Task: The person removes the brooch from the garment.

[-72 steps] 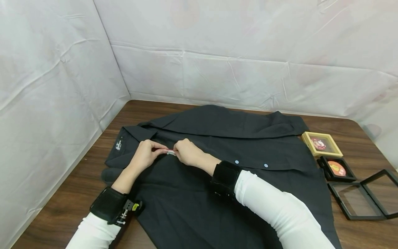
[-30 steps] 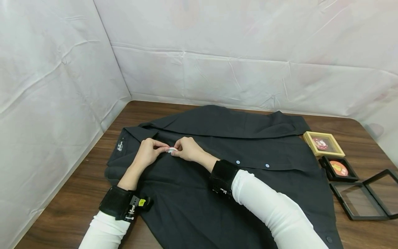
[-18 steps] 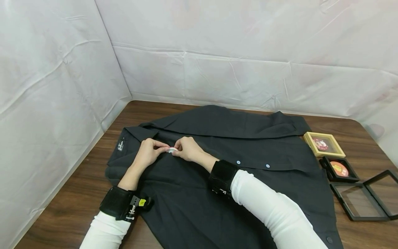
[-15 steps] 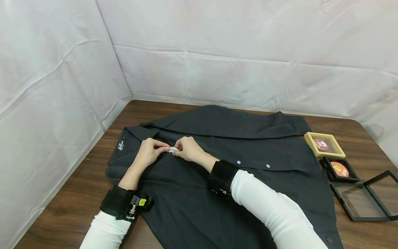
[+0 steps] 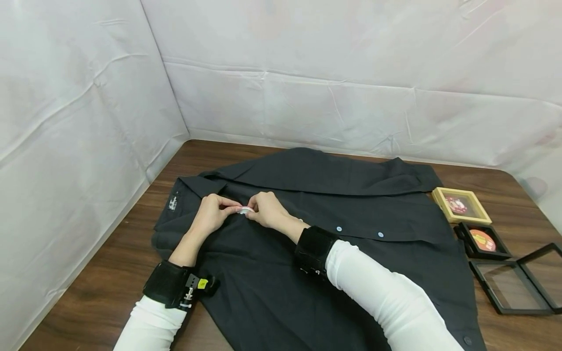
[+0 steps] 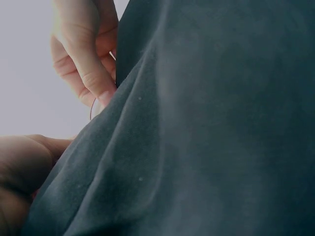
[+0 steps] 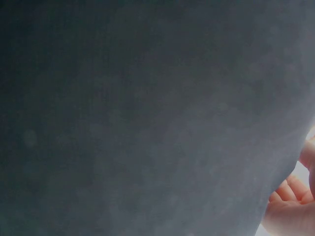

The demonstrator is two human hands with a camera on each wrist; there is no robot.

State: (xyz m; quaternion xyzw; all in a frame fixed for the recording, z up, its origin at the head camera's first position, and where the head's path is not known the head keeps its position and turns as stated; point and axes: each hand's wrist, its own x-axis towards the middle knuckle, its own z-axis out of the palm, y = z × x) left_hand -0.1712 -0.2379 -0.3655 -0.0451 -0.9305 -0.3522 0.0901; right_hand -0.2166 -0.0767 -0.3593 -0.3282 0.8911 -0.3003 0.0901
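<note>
A black button shirt (image 5: pixel 272 273) lies spread out, collar to the left with a white label (image 5: pixel 173 203) inside. Over its front, my left hand (image 5: pixel 210 215) and right hand (image 5: pixel 271 211) meet and pinch a small white badge (image 5: pixel 245 210) with a reddish rim, seen edge-on. The left thumb and forefinger grip its left end, the right ones its right end. Raised shirt cloth (image 6: pixel 206 128) fills much of the left wrist view, beside fingers and a sliver of the badge. In the right wrist view cloth (image 7: pixel 147 123) covers nearly everything, with fingers (image 7: pixel 290 216) at the lower right edge.
On the right of the wooden table (image 5: pixel 105 273) stand a yellow display box (image 5: pixel 480 213) with a red-and-white round badge and a black box (image 5: pixel 505 253) with an orange one. Before them a black clear-windowed case (image 5: pixel 500 309) lies unfolded. White cloth walls (image 5: pixel 307 112) enclose the back and left.
Since the oldest frame, the badge has turned slightly and the right fingers have shifted their pinch on it. My left forearm has moved a little right. Lately both hands stay almost still.
</note>
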